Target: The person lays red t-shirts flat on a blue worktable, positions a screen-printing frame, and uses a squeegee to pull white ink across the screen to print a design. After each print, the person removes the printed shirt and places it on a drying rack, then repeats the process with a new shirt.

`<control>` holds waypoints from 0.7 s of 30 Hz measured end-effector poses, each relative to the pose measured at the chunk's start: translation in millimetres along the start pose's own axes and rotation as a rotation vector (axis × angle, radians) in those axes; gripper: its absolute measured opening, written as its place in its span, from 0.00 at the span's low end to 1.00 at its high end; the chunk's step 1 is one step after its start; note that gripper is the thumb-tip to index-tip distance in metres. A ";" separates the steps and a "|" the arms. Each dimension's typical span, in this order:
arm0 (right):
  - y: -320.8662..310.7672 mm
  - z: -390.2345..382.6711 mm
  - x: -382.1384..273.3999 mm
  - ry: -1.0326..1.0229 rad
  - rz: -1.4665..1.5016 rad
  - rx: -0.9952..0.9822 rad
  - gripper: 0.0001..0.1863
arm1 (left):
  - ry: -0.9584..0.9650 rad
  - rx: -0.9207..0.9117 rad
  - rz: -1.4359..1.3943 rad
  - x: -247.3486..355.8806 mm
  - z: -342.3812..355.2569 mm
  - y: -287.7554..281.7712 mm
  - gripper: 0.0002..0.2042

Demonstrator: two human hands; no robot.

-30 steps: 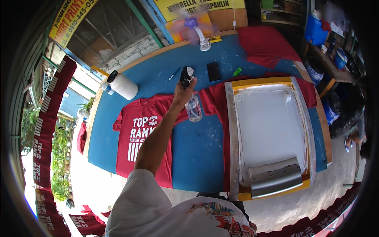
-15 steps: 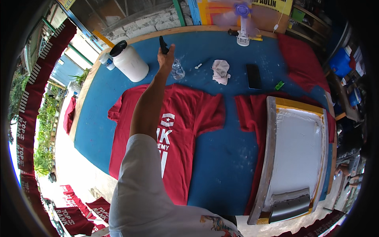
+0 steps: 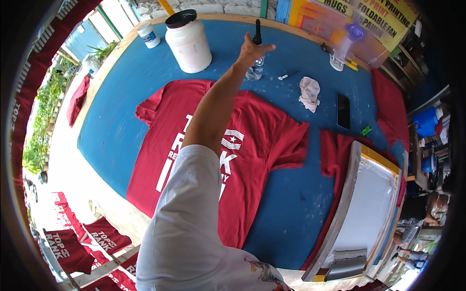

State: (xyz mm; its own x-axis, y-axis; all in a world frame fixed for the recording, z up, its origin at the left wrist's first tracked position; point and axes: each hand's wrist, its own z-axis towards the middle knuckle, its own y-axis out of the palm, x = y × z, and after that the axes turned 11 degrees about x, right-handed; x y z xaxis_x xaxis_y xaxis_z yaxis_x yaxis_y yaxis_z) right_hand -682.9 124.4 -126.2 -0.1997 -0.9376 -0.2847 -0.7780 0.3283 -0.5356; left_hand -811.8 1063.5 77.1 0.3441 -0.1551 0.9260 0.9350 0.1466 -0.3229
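Observation:
My left hand [image 3: 253, 48] reaches across the blue table [image 3: 111, 131] and grips the neck of a clear spray bottle [image 3: 255, 70]. Its black nozzle sticks up above my fingers. The bottle stands near the far edge, right of a big white jar [image 3: 188, 43] with a black lid. Under my forearm a red T-shirt [image 3: 272, 140] with white print lies flat. My right hand is out of view.
A crumpled rag [image 3: 309, 92], a black phone [image 3: 343, 110] and a small fan [image 3: 345, 44] lie to the right. A screen-printing frame [image 3: 345, 194] with a squeegee [image 3: 347, 264] rests on another red shirt [image 3: 335, 150]. A small white bottle [image 3: 148, 35] stands far left.
My left hand carried the spray bottle from above the shirts to the far side of the table, beside the white jar. My view shifted left.

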 end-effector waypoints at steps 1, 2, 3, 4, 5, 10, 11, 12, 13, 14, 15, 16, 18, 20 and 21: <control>-2.6 -1.4 -2.5 -0.022 -0.019 -0.006 0.22 | -0.055 -0.097 0.018 2.5 -2.3 -11.6 0.76; -5.4 -3.7 -4.1 -0.045 -0.035 -0.014 0.22 | -0.052 -0.115 0.010 5.1 -10.6 -22.9 0.75; -8.1 -5.2 -6.4 -0.071 -0.052 -0.024 0.22 | -0.051 -0.127 0.009 10.7 -21.0 -35.1 0.75; -11.7 -8.1 -7.8 -0.097 -0.073 -0.035 0.22 | -0.079 -0.150 0.020 17.2 -34.1 -51.0 0.75; -14.3 -10.2 -9.7 -0.125 -0.095 -0.050 0.22 | -0.039 -0.141 0.029 22.2 -54.4 -69.5 0.74; -40.0 -25.0 -16.5 -0.315 -0.237 -0.145 0.22 | 0.183 -0.021 -0.058 26.0 -235.0 -210.2 0.58; -47.8 -29.7 -16.7 -0.357 -0.271 -0.165 0.22 | 0.134 0.054 -0.068 19.9 -285.5 -242.9 0.52; -56.9 -35.8 -16.3 -0.398 -0.307 -0.183 0.22 | 0.181 0.144 -0.109 11.0 -340.1 -274.4 0.46; -68.2 -42.7 -16.0 -0.438 -0.345 -0.199 0.22 | 0.131 0.239 -0.119 -0.5 -394.4 -304.8 0.38; -79.6 -50.5 -17.0 -0.481 -0.384 -0.212 0.22 | 0.077 0.393 -0.087 -13.8 -451.9 -330.7 0.32; -92.3 -59.5 -17.8 -0.522 -0.422 -0.223 0.22 | 0.004 0.563 -0.025 -28.8 -506.4 -355.0 0.29; -104.2 -69.0 -20.7 -0.569 -0.470 -0.232 0.22 | -0.135 0.688 0.017 -44.6 -560.8 -372.1 0.26; -127.2 -91.8 -34.0 -0.687 -0.568 -0.243 0.22 | -0.517 0.803 0.127 -77.2 -649.9 -386.8 0.28; -141.3 -119.3 -56.1 -0.820 -0.673 -0.245 0.22 | -0.809 0.645 -0.122 -108.4 -714.0 -381.0 0.39; -141.4 -133.6 -72.9 -0.899 -0.724 -0.241 0.22 | -0.948 0.605 -0.282 -123.3 -729.5 -371.7 0.44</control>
State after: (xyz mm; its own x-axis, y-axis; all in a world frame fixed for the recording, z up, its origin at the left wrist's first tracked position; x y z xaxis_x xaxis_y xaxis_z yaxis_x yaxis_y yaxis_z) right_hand -637.9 131.0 76.6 0.7510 -0.4471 -0.4860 -0.6495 -0.3672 -0.6658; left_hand -1139.3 315.4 -59.6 -0.3115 0.5000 0.8081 0.6862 0.7066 -0.1727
